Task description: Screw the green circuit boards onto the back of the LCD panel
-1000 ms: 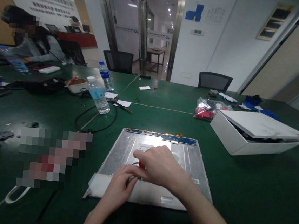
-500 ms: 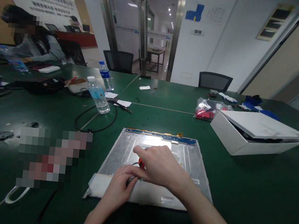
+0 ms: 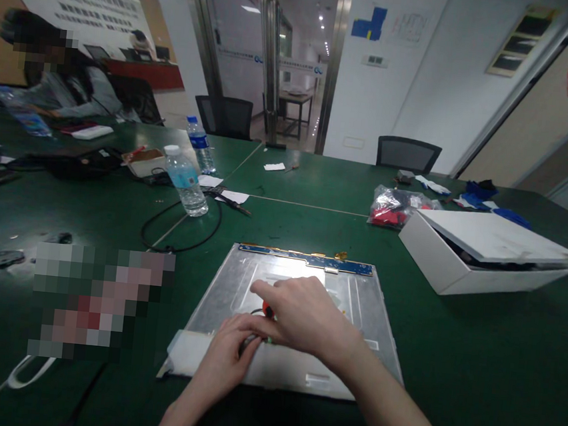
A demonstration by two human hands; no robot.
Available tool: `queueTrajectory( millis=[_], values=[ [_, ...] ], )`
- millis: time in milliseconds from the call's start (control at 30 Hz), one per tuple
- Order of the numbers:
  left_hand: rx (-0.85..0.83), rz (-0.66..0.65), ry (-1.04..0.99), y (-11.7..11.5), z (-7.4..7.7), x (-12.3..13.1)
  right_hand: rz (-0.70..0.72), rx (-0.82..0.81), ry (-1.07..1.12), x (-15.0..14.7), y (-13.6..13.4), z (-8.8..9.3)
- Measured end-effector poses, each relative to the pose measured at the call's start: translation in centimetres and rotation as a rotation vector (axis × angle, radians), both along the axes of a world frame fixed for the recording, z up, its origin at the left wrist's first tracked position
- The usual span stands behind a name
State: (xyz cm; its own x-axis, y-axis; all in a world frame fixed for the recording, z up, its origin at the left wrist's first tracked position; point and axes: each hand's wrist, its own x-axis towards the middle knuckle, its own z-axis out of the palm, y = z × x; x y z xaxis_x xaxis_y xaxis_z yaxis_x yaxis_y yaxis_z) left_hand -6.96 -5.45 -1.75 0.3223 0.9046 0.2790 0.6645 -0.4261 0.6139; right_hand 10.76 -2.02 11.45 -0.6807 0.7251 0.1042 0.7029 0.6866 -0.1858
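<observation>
A flat metal-backed display panel lies in front of me, with a strip of blue circuit board along its far edge and a pale band across its near edge. Over its middle, my right hand is closed round a red-handled tool; most of the tool is hidden by the fingers. My left hand rests low on the panel, touching the right hand's thumb. Its thumb and fingers are closed together, and what they pinch is hidden. A bit of dark wire and something small and green show between the hands.
A white box with its lid ajar stands to the right, behind it a plastic bag with red items. Water bottles and a looped black cable lie ahead left. A person sits at the far left.
Almost nothing differs. Both hands keep their places on the panel, and the red-handled tool shows from a very slightly altered angle.
</observation>
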Motion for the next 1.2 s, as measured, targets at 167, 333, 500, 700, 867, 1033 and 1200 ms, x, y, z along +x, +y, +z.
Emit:
queueTrajectory(
  millis=[167, 333, 500, 700, 867, 1033, 1200],
  values=[
    [-0.032, -0.003, 0.012, -0.01, 0.24, -0.01, -0.016, 0.03, -0.018, -0.09, -0.01, 0.11],
    [-0.033, -0.018, 0.0, -0.03, 0.22, -0.11, 0.033, 0.044, 0.019, 0.15, -0.3, 0.39],
    [-0.023, 0.004, 0.01, -0.09, 0.08, -0.12, 0.016, 0.025, -0.013, 0.1, -0.05, 0.11],
    [-0.002, -0.016, -0.001, -0.04, 0.23, 0.01, 0.016, 0.049, 0.011, 0.07, -0.27, 0.31],
    [0.011, -0.01, -0.002, 0.02, 0.22, 0.1, 0.019, 0.011, 0.013, 0.09, -0.25, 0.49],
    [-0.014, 0.009, 0.019, -0.03, 0.47, 0.11, 0.016, -0.004, -0.023, 0.05, 0.04, 0.46],
    [-0.017, -0.01, 0.005, 0.0, 0.51, 0.12, 0.031, 0.016, 0.021, 0.24, -0.22, 0.56]
  ],
)
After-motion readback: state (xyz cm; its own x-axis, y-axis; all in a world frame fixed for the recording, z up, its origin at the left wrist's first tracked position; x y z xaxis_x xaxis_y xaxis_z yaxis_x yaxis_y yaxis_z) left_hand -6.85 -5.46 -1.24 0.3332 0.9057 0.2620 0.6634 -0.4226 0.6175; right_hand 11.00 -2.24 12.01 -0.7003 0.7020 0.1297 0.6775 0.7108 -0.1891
